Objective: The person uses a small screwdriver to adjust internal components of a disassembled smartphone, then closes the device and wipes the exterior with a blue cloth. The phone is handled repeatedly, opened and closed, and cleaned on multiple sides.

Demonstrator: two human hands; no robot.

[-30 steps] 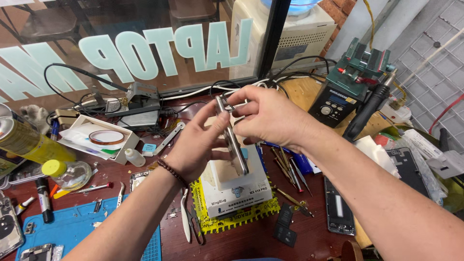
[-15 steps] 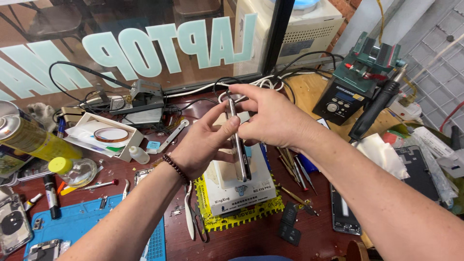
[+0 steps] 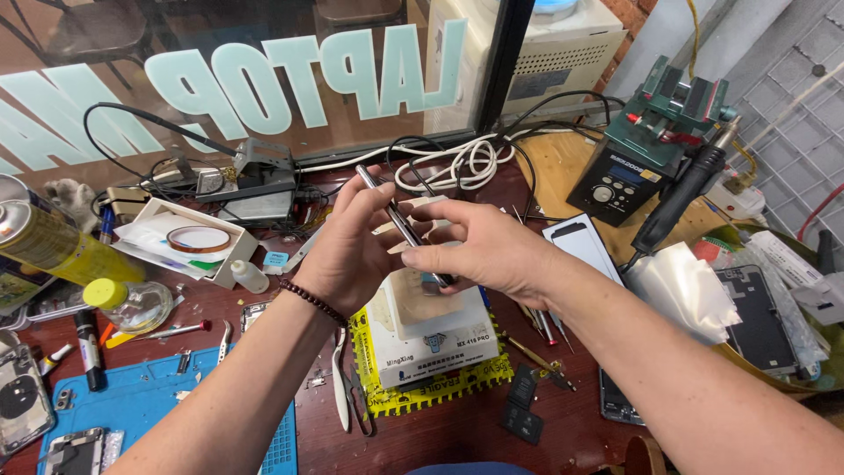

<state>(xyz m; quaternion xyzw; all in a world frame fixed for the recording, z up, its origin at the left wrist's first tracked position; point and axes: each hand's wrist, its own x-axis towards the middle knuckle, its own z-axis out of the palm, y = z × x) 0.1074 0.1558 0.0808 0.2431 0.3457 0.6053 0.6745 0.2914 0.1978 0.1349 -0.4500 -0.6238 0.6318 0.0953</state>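
Note:
Both my hands hold a thin dark phone (image 3: 400, 220), seen edge-on and tilted, above the middle of the workbench. My left hand (image 3: 347, 246) cups its upper end, with a dark bead bracelet (image 3: 312, 302) at the wrist. My right hand (image 3: 479, 251) pinches its lower end between thumb and fingers. Right under the hands stands a white box-shaped device (image 3: 431, 339) on a yellow mat (image 3: 413, 396).
A soldering station (image 3: 629, 176) with a black handpiece (image 3: 681, 198) stands at the right. White cables (image 3: 457, 163) coil behind. A yellow spray can (image 3: 53, 242), a tape roll in a box (image 3: 198, 239) and a blue mat (image 3: 149, 413) lie left; tweezers (image 3: 338, 383) rest beside the yellow mat.
The phone has tipped from nearly upright to a stronger slant. My right hand slid down from its top end to its lower end, and both hands shifted slightly lower.

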